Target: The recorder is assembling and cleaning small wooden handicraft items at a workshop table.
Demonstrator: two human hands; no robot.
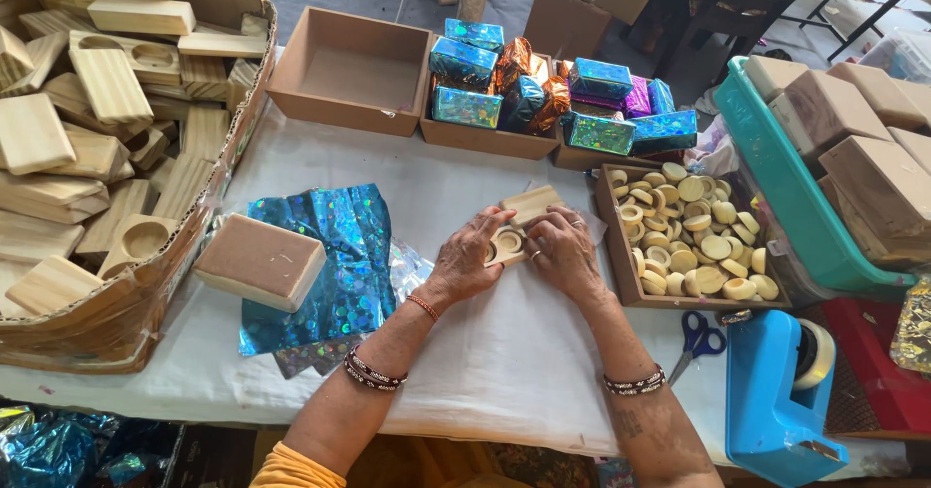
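My left hand [468, 254] and my right hand [562, 248] rest side by side on the white table cover [485, 352], both gripping a small pale wooden block [507, 244] with a round hollow in it. A second wooden piece [531, 203] lies tilted just beyond my fingers, touching the block. Both wrists wear beaded bracelets. A brown flat box [260, 260] lies on a sheet of shiny blue holographic foil [339, 255] to the left of my hands.
A big cardboard carton [145, 304] of wooden blocks fills the left. A brown tray [621, 275] of round wooden discs sits right. Behind are an empty brown box [351, 69], foil-wrapped packets [465, 107], a teal crate [776, 178], scissors [696, 338], a blue tape dispenser [771, 391].
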